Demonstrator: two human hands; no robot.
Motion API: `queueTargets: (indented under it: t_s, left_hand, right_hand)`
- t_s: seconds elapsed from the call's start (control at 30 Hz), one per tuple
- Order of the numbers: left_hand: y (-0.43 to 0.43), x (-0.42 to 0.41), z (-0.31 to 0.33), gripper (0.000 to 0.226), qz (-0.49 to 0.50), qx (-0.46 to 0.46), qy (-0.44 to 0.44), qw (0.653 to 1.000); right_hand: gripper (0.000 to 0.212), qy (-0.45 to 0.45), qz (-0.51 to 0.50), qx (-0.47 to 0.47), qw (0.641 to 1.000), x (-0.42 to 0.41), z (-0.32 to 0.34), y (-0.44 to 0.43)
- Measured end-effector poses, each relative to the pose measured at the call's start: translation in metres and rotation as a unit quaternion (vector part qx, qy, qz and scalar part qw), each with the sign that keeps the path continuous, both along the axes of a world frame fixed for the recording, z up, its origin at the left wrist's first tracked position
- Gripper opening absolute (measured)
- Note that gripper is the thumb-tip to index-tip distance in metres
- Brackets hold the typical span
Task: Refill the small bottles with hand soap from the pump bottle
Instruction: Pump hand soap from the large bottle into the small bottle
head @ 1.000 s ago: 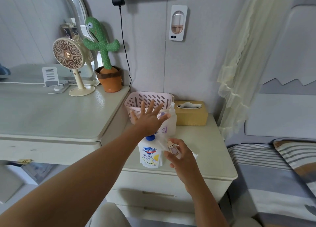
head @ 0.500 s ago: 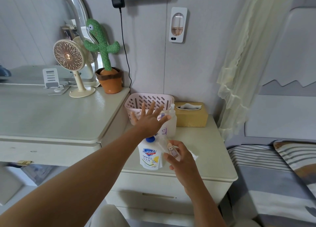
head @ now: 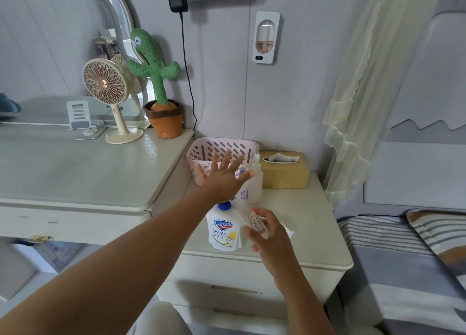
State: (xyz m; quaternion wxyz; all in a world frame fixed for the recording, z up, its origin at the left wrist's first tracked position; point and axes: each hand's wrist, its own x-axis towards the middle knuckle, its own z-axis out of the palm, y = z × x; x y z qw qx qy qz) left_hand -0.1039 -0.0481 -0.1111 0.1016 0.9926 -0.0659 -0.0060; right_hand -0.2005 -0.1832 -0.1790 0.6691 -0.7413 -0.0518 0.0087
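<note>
So the pump bottle point(head: 223, 231) of soap stands near the front edge of the nightstand point(head: 310, 234), over toward its left corner. The left hand point(head: 224, 179) lies flat on top of it, all 5 fingers straight and splayed wide, with the heel of the palm on the blue pump head point(head: 224, 205). The right hand point(head: 271, 239) has fingers and thumb wrapped round a small bottle point(head: 252, 221). It's clear plastic with a cartoon sticker, tilted, its upper end right by the pump head. 2 spare bottles point(head: 257, 186) wait behind, just in front of the pink basket point(head: 222, 145) at the back edge.

My guess: that little bottle is light and thin-walled, and it'll get slick if soap dribbles on it. So grip it mid-body, firm but no squeezing. The pump bottle looks squat enough to stay put under a straight-down push.
</note>
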Motion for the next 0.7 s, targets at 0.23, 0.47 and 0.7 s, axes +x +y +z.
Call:
queueTargets:
  t_s: [0.23, 0.47, 0.7]
  left_hand:
    - [0.004, 0.005, -0.014, 0.061, 0.018, -0.012, 0.021, 1.000]
    - [0.006, 0.017, -0.010, 0.070, 0.039, -0.049, 0.006, 0.998]
    - [0.007, 0.013, -0.022, 0.069, 0.053, -0.080, 0.028, 0.995]
  right_hand:
    - [0.032, 0.012, -0.002, 0.005, 1.000, -0.001, -0.004, 0.004]
    - [0.033, 0.006, -0.002, 0.009, 1.000, 0.002, -0.002, 0.001]
    - [0.032, 0.018, -0.005, 0.008, 1.000, 0.001, -0.009, 0.006]
